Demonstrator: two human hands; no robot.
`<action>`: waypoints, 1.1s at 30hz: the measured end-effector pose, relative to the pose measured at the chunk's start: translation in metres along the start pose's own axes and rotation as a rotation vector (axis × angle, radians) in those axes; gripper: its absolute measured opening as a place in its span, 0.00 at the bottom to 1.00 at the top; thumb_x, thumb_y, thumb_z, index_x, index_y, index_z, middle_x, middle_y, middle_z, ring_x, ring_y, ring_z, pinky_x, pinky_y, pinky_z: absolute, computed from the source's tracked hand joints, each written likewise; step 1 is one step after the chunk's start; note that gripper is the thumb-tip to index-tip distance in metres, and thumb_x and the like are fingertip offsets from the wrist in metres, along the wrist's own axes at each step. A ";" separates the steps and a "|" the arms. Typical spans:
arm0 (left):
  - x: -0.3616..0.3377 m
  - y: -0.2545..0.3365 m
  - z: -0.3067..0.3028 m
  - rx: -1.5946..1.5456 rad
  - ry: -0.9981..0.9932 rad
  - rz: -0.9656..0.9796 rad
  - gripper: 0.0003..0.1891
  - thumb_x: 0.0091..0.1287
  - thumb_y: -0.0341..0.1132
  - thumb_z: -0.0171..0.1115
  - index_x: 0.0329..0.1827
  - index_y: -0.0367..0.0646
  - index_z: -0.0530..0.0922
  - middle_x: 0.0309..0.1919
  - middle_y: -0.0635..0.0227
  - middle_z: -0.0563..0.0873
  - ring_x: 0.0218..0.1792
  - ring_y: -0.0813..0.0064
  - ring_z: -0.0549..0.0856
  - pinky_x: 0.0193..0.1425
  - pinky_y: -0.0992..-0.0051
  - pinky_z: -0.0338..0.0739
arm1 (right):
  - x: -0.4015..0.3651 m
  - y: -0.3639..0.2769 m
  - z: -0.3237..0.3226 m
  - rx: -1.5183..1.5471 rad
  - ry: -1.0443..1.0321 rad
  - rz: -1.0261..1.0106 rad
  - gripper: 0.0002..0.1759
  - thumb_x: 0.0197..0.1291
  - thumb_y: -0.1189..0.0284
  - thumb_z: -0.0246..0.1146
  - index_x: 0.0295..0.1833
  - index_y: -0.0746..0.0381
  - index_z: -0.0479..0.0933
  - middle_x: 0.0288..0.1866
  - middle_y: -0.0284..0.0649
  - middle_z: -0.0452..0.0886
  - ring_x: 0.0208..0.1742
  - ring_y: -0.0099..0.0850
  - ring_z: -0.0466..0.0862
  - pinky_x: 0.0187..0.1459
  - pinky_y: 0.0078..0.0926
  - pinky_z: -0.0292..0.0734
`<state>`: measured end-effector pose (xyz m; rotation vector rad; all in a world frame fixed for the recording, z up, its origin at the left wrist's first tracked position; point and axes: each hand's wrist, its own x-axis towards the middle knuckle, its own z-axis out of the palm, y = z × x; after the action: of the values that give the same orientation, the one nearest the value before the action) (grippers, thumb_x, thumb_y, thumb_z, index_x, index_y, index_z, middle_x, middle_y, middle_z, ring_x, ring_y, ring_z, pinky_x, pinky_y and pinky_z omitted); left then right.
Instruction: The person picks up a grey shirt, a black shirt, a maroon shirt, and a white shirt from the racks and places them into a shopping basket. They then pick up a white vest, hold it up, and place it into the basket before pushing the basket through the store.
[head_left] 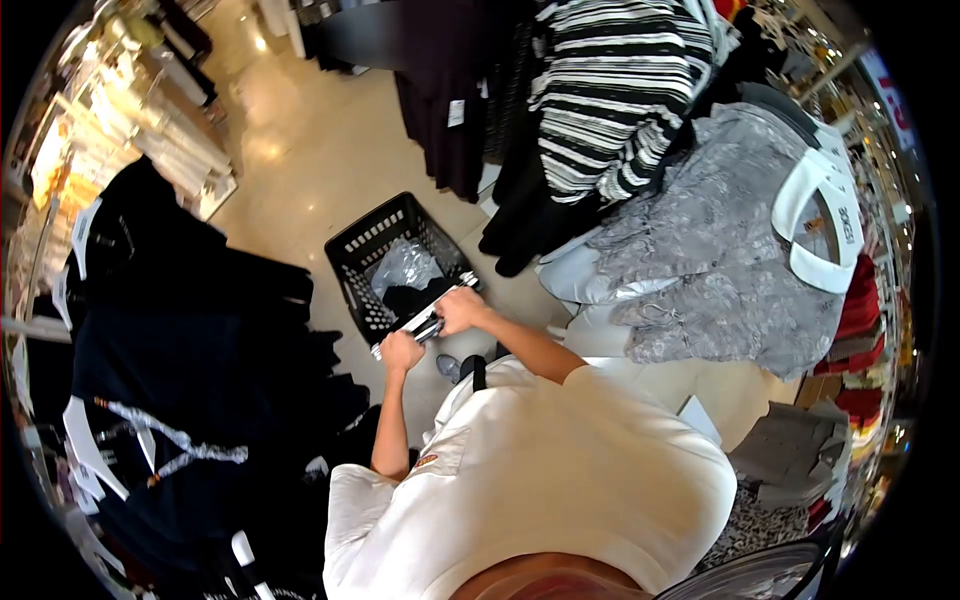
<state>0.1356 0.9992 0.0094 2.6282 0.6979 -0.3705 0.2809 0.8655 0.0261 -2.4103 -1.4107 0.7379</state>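
Bundle (430,325): flat, black-and-white. It's too small to tell whether it's a packaged garment or stacked hangers. I'm gripping it at both ends: left hand (402,352) is closing around the near end, right hand (462,310) is clamping the far end with fingers curled over the top. I'm probably using a two-point hold because it's long and thin, and held by one end it would likely sag or fan out. It's hanging at the near rim of the black basket (350,280), partly over the opening and, as far as I can tell, not resting inside.

The basket is standing on the floor (320,150), so I'm bending over and reaching down with both arms. Inside, a clear plastic bag (403,266) is lying toward the back, and a dark garment (408,298) is lying in front of it, just beneath my hands.

Racks are crowding both sides: dark clothes (180,330) on my left, a striped top (610,90) and a grey lace garment (700,260) on my right. The basket is sitting in the gap between them, probably so it's within reach of both.
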 end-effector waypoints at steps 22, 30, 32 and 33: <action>0.013 -0.012 -0.005 -0.266 -0.129 0.062 0.24 0.41 0.39 0.77 0.42 0.39 0.82 0.35 0.54 0.86 0.38 0.61 0.87 0.44 0.67 0.79 | -0.090 0.090 -0.007 0.783 0.259 0.086 0.17 0.53 0.67 0.66 0.44 0.66 0.77 0.37 0.44 0.84 0.38 0.33 0.84 0.42 0.29 0.79; 0.023 0.075 -0.069 -0.171 -0.174 0.168 0.21 0.51 0.41 0.71 0.44 0.37 0.82 0.35 0.52 0.86 0.40 0.59 0.86 0.45 0.66 0.79 | -0.189 0.142 -0.018 0.884 0.653 0.409 0.10 0.58 0.71 0.62 0.43 0.65 0.79 0.34 0.39 0.85 0.35 0.23 0.83 0.39 0.22 0.78; 0.035 0.103 -0.071 -0.196 -0.098 0.305 0.18 0.55 0.38 0.68 0.44 0.37 0.82 0.32 0.53 0.86 0.37 0.58 0.87 0.43 0.67 0.80 | -0.210 0.150 -0.029 0.863 0.767 0.490 0.10 0.59 0.71 0.62 0.43 0.65 0.79 0.32 0.38 0.84 0.32 0.22 0.82 0.36 0.22 0.77; 0.035 0.130 -0.082 -0.246 -0.119 0.311 0.17 0.56 0.37 0.67 0.44 0.36 0.82 0.32 0.53 0.86 0.37 0.61 0.87 0.42 0.69 0.79 | -0.221 0.154 -0.036 0.863 0.804 0.526 0.10 0.59 0.71 0.62 0.43 0.65 0.79 0.31 0.38 0.84 0.31 0.21 0.81 0.36 0.21 0.76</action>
<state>0.2451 0.9457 0.1094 2.4050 0.2695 -0.3221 0.3252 0.5989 0.0526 -1.9477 -0.0829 0.2797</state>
